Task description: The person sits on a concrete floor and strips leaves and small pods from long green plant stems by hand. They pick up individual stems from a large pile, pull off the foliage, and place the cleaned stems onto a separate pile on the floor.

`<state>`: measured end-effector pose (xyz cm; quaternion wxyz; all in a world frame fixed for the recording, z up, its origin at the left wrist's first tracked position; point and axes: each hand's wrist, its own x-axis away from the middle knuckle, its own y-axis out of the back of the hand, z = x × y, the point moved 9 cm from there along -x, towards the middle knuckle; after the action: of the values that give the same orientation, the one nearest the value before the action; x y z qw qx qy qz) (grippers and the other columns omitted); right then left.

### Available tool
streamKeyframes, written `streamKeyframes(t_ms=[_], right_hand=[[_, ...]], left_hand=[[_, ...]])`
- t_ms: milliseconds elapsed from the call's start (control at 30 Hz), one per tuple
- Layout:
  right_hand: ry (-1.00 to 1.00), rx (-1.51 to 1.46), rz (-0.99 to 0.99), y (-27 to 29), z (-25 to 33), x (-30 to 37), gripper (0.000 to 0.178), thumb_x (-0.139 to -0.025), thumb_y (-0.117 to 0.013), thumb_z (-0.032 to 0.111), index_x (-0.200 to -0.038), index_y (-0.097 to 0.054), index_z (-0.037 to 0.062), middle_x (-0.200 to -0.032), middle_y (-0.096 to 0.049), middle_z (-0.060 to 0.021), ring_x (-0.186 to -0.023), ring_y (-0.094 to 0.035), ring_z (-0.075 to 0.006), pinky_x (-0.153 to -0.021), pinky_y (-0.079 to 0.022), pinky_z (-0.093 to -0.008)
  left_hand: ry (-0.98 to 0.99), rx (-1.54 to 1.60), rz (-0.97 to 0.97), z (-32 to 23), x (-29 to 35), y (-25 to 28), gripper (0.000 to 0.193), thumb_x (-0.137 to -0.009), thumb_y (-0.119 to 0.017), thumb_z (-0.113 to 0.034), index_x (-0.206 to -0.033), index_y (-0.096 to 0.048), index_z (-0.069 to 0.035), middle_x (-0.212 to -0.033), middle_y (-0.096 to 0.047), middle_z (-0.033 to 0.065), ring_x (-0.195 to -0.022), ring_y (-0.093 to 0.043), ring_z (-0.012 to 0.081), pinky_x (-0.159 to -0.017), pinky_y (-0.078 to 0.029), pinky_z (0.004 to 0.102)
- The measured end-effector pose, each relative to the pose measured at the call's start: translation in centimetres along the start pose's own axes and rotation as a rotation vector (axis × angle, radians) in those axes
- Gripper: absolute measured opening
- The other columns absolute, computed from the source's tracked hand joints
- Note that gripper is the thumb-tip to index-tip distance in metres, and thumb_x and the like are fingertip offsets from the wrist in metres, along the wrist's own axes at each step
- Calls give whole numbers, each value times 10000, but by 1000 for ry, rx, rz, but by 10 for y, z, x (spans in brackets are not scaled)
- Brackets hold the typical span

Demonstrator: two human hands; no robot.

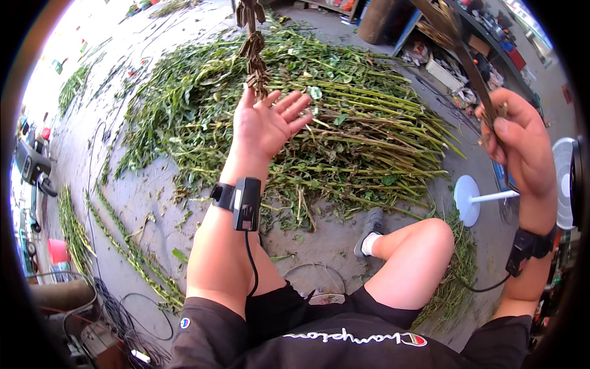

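Note:
My left hand (265, 126) is held out palm up above the pile of cut stalks, its fingers spread and holding nothing. Just over its fingertips hangs a dried brown cluster of pods (252, 49), its upper end cut off by the frame; whether thumb or fingers touch it I cannot tell. At the right, my raised right hand (522, 138) is closed round a brown dried stalk (470, 67) that runs up out of view. Whether it joins the hanging pods is hidden. Beneath lies a wide heap of green cut stalks (362, 135) with leaves.
Loose green stalks (129, 246) lie at the left beside black cables (117, 313). A white round-based stand (467, 200) and a white fan (562, 166) are at the right. A cluttered shelf (491, 49) stands far right, next to a brown cylinder (378, 21). My shoe (370, 230) rests by the heap.

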<state>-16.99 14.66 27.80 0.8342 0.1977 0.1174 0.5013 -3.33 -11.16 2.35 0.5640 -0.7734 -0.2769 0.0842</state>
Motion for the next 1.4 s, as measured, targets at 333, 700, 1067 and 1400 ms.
streamKeyframes(t_ms=[333, 700, 1067, 1400], right_hand=[[-83, 68, 364, -67, -32, 11, 291, -863, -678, 261, -1002, -619, 13, -785, -622, -10, -614, -574, -44, -522, -427, -166], [29, 386, 954, -282, -33, -24, 105, -875, -585, 61, -940, -641, 0, -709, -620, -22, -607, -559, -79, -569, -475, -240], [-433, -233, 1201, -737, -124, -8, 138, -1014, -528, 152, -1072, -595, 46, -833, -650, -51, -734, -670, -178, -694, -582, -332], [-453, 109, 1619, -960, -224, 116, 158, -997, -569, 194, -1068, -637, 69, -1034, -724, -60, -938, -680, -186, -871, -506, -388]], left_hand=[[-548, 417, -336, -186, 162, 101, 291, -968, -524, -169, -1157, -444, 37, -1163, -597, 263, -1022, -627, 399, -927, -541, 526], [-830, -282, -1038, -365, 488, 220, 287, -983, -510, -163, -1161, -513, 62, -1169, -616, 264, -991, -646, 388, -895, -575, 489], [-768, -974, -1169, -511, 567, 374, 733, -987, -498, -519, -1524, -281, -70, -1500, -427, 128, -1306, -472, 296, -1063, -387, 485], [-267, -68, -824, -68, 528, 515, 516, -998, -571, -329, -1433, -395, -114, -1053, -661, 64, -1018, -660, 203, -861, -512, 352]])
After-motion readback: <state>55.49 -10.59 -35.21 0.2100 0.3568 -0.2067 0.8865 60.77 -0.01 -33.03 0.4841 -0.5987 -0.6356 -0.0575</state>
